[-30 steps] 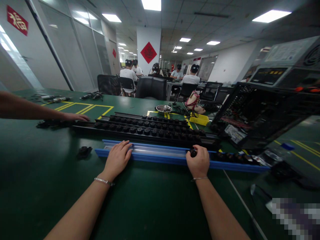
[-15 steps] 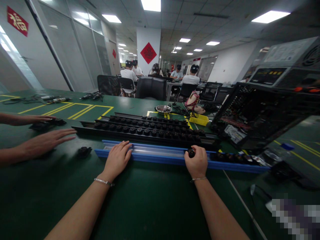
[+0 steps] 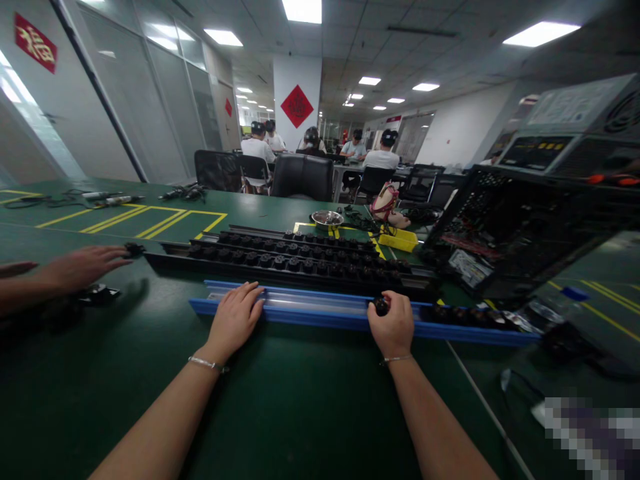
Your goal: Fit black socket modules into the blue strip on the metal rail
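Note:
A long blue rail [image 3: 320, 310] with a pale channel inside lies across the green table in front of me. Over its left part lies my left hand [image 3: 235, 317], its fingers reaching across to the far edge and gripping the rail. My right hand [image 3: 395, 323] is closed around a small round black part [image 3: 382, 305] at the channel, right of the middle. The fingers partly cover that part. Several similar black parts [image 3: 465, 315] sit in a row in the rail's right end.
Behind the rail lie black rails [image 3: 280, 263] filled with black round parts. At left, a co-worker's hand [image 3: 83, 267] is near loose black pieces [image 3: 100, 293]. A metal bowl [image 3: 327, 219], yellow tray [image 3: 399, 239] and open computer case [image 3: 520, 227] stand farther back and right.
The co-worker's hands have moved at left, and the black pieces there, including the one left of the blue rail, have shifted away. My right hand has slid very slightly left; my left stays put.

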